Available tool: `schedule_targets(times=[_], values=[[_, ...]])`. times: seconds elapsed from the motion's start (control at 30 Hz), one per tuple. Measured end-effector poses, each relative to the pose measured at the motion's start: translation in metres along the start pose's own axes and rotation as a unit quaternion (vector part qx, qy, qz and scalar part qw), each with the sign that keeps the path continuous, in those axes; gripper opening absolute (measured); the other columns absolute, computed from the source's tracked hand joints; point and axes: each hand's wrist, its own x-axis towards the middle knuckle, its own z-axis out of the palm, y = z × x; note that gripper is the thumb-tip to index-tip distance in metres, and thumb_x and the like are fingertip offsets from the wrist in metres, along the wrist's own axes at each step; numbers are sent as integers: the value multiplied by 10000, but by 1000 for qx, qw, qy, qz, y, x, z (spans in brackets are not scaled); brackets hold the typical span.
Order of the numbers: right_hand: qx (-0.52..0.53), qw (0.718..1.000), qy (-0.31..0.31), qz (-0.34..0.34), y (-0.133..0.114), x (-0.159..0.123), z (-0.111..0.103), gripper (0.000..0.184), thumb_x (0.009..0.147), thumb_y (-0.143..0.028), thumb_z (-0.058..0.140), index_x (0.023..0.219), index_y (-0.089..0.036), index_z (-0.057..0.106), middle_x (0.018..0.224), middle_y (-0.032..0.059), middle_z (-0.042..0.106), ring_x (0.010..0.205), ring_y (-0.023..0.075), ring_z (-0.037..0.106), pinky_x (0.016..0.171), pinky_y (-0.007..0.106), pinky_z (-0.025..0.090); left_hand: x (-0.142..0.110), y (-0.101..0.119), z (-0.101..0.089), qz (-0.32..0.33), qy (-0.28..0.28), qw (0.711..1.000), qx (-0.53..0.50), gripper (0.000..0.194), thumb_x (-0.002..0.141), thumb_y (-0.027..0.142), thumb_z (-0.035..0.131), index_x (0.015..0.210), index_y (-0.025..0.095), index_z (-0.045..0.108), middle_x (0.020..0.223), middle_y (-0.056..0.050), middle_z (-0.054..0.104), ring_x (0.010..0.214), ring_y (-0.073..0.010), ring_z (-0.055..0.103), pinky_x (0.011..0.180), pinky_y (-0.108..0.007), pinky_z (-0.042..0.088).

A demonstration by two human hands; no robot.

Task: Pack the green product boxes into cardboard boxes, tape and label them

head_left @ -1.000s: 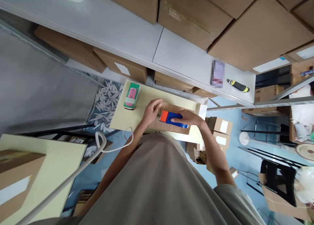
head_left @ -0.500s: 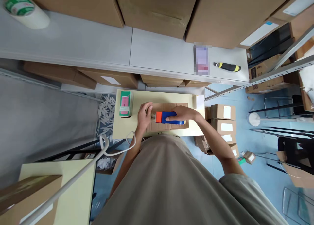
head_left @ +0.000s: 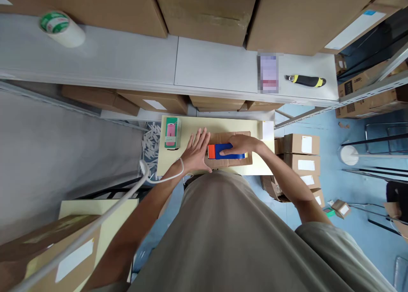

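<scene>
My right hand (head_left: 239,145) is wrapped round a blue and orange tape dispenser (head_left: 223,151), which lies over a brown cardboard box (head_left: 219,137) on a pale yellow table. At the box's left end rests my left hand (head_left: 196,152), with fingers stretched out and spread, holding nothing. It hides that end of the box. A green box with a pink picture (head_left: 172,132) stands on the table to the left of my left hand.
Beyond the table runs a grey shelf (head_left: 127,58) with large cartons, a tape roll (head_left: 62,28) and a black and yellow utility knife (head_left: 306,80). Stacked boxes (head_left: 301,154) stand on the floor at right. A white cable (head_left: 165,180) crosses near my left wrist.
My left hand has gone from curled fingers to a flat, spread palm at the box's left end. The right hand keeps hold of the tape dispenser. The whole view has shifted slightly.
</scene>
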Motion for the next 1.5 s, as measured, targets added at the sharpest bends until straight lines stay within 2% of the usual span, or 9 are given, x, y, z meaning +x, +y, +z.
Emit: schedule_targets(times=[0.1, 0.3, 0.6, 0.7, 0.8, 1.03, 1.13, 1.27, 1.5], values=[[-9, 1000, 0, 3, -3, 0, 1, 718, 883, -882, 711, 655, -210, 602, 625, 47, 636, 636, 199, 594, 632, 332, 398, 10, -3, 4, 16, -19, 999, 26, 1740, 545, 810, 967, 1806, 91, 6, 1854, -321, -41, 1718, -548, -84, 1365, -723, 14], [-28, 1000, 3, -1, 1, 1, 4, 677, 937, -830, 677, 669, -214, 601, 622, 27, 590, 640, 192, 558, 618, 334, 360, 7, -1, 9, 18, -32, 998, 43, 1749, 523, 792, 977, 1798, 56, 32, 1841, -364, -18, 1703, -591, -89, 1341, -769, 37], [-31, 1000, 7, -2, 7, -11, -11, 656, 905, -836, 719, 715, -214, 628, 651, 29, 602, 671, 210, 582, 655, 348, 401, 7, -4, -1, 31, -22, 999, 36, 1511, 609, 609, 945, 1785, 68, 165, 1826, -321, 185, 1701, -569, 131, 1376, -680, 201], [-3, 1000, -15, 16, 27, -31, -23, 713, 850, -917, 707, 766, -211, 662, 665, 37, 648, 646, 204, 594, 635, 348, 412, 8, -6, -4, 34, -18, 999, 33, 1476, 609, 577, 938, 1788, 112, 180, 1831, -300, 181, 1696, -559, 158, 1365, -693, 228], [38, 996, -45, 68, 59, -64, -36, 778, 799, -980, 689, 872, -207, 720, 741, 64, 727, 659, 218, 649, 629, 354, 442, 9, -10, -9, 43, -20, 998, 28, 1453, 600, 572, 941, 1783, 140, 217, 1830, -282, 198, 1688, -557, 184, 1359, -698, 251], [34, 983, -47, 174, 138, -129, -63, 898, 702, -1046, 695, 981, -197, 785, 908, 129, 817, 826, 294, 757, 695, 372, 515, 12, -19, -17, 35, -41, 998, 38, 1377, 622, 589, 932, 1781, 228, 281, 1844, -223, 200, 1691, -545, 191, 1351, -672, 284], [61, 980, -55, 180, 158, -135, -66, 918, 658, -1042, 736, 1004, -195, 801, 931, 125, 820, 846, 298, 761, 726, 382, 536, 16, -20, -18, 36, -47, 997, 45, 1346, 632, 587, 929, 1778, 262, 302, 1850, -202, 197, 1691, -546, 195, 1345, -673, 295], [72, 979, -50, 185, 168, -128, -61, 917, 617, -1009, 805, 1019, -186, 812, 916, 122, 812, 855, 297, 753, 750, 387, 537, 18, -18, -20, 36, -47, 997, 54, 1317, 636, 575, 936, 1770, 298, 328, 1853, -182, 197, 1692, -539, 204, 1344, -674, 303], [67, 984, -60, 157, 181, -122, -56, 905, 687, -985, 782, 1103, -182, 821, 969, 117, 824, 873, 275, 739, 756, 364, 522, 18, -17, -24, 26, -54, 996, 63, 1263, 650, 553, 935, 1752, 313, 368, 1835, -173, 227, 1691, -520, 218, 1334, -671, 342]])
